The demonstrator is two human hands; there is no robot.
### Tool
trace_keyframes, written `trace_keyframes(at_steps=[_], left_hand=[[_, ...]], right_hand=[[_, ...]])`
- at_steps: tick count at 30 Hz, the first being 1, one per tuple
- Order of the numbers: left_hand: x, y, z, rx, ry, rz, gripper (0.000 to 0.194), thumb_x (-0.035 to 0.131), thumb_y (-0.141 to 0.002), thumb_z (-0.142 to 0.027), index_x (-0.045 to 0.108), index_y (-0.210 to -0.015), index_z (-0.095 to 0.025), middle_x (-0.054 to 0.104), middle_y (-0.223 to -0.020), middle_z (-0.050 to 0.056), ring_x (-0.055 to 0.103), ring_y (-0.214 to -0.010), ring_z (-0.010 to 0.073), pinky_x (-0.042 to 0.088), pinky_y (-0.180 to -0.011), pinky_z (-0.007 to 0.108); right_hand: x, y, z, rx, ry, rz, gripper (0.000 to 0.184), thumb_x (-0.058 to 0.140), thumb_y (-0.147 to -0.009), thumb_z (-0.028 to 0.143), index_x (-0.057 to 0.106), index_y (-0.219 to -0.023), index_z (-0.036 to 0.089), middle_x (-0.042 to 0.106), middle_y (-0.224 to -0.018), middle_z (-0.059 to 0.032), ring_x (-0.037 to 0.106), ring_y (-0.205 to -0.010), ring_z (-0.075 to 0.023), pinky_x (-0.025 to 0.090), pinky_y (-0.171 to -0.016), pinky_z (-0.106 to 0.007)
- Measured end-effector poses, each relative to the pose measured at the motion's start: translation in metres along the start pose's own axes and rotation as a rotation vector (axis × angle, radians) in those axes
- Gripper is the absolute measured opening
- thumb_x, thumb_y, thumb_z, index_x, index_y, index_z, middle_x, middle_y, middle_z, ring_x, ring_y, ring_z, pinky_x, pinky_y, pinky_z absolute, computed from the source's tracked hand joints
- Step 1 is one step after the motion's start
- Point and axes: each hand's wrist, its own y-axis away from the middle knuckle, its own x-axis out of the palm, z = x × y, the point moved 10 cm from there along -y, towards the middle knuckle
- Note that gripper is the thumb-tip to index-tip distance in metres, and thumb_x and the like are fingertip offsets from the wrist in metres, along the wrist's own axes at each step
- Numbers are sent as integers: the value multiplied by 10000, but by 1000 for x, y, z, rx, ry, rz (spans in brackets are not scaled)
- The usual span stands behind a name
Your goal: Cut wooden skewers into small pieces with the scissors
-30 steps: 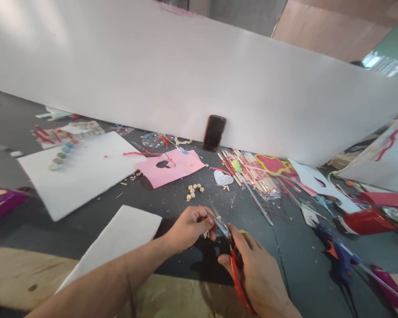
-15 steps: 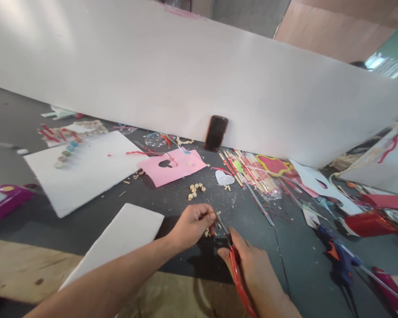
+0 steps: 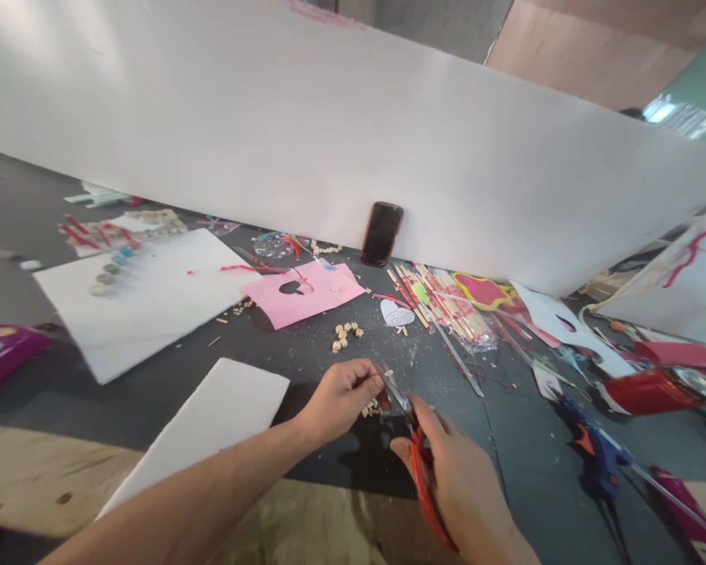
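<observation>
My right hand (image 3: 456, 475) grips red-handled scissors (image 3: 415, 451), blades pointing up and left toward my left hand. My left hand (image 3: 338, 396) is closed in a pinch on a thin small stick right at the blade tips; the piece is too small to see clearly. Beneath the blades lies a small heap of cut wooden bits (image 3: 372, 409) on the dark tabletop (image 3: 306, 353). A second pile of wooden bits (image 3: 344, 335) lies a little farther away.
A white foam sheet (image 3: 212, 424) lies left of my forearm, a larger white board (image 3: 147, 294) beyond it. Pink paper (image 3: 303, 290), a paper heart (image 3: 396, 315), a bundle of sticks (image 3: 447, 310), a phone (image 3: 381, 234) leaning on a big white board, and a blue glue gun (image 3: 594, 459) surround the spot.
The scissor blades closed and opened again at the piece in my left hand. Both hands stayed in almost the same place.
</observation>
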Motion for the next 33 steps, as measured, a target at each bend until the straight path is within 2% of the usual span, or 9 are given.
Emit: trace_keyframes(at_steps=[5, 14, 16, 20, 27, 33], left_hand=[[3, -1, 4, -11, 102, 35, 278, 552, -802, -374, 577, -709, -113, 580, -591, 13, 517, -564, 103, 372, -574, 212], [4, -3, 10, -56, 172, 68, 310, 589, -768, -410, 568, -678, -113, 566, -544, 7, 464, -492, 78, 314, -506, 198], [5, -2, 10, -55, 176, 75, 313, 586, -769, -416, 571, -685, -115, 568, -551, 9, 460, -496, 80, 317, -512, 202], [5, -1, 8, -52, 131, 70, 324, 567, -781, -427, 580, -700, -114, 578, -553, 13, 454, -499, 81, 314, -510, 201], [1, -2, 16, -91, 50, 17, 324, 532, -805, -417, 572, -707, -112, 564, -532, 1, 406, -457, 63, 283, -468, 191], [-2, -4, 16, -57, 0, -22, 300, 534, -800, -412, 563, -740, -119, 589, -609, 6, 460, -506, 74, 321, -497, 189]], right_hand=[[-1, 2, 2, -29, 38, -27, 446, 470, -844, 402, 424, -1243, 209, 636, -984, -85, 624, -860, -238, 504, -648, -323], [5, 3, 0, -37, -130, 30, 483, 500, -818, 286, 378, -1281, 224, 607, -1116, -80, 601, -969, -207, 499, -769, -317], [8, 4, 0, -29, -126, 34, 477, 497, -817, 275, 387, -1277, 220, 616, -1106, -79, 615, -946, -205, 505, -747, -306], [12, 3, 0, -30, -28, 12, 439, 491, -824, 284, 430, -1248, 188, 661, -1005, -91, 661, -795, -214, 515, -602, -282], [14, -1, 4, -84, 127, -31, 384, 449, -869, 355, 482, -1188, 143, 696, -870, -90, 672, -646, -222, 472, -493, -280], [15, -1, -1, -40, 106, -24, 380, 463, -860, 380, 479, -1182, 180, 694, -886, -69, 672, -678, -207, 452, -512, -256]])
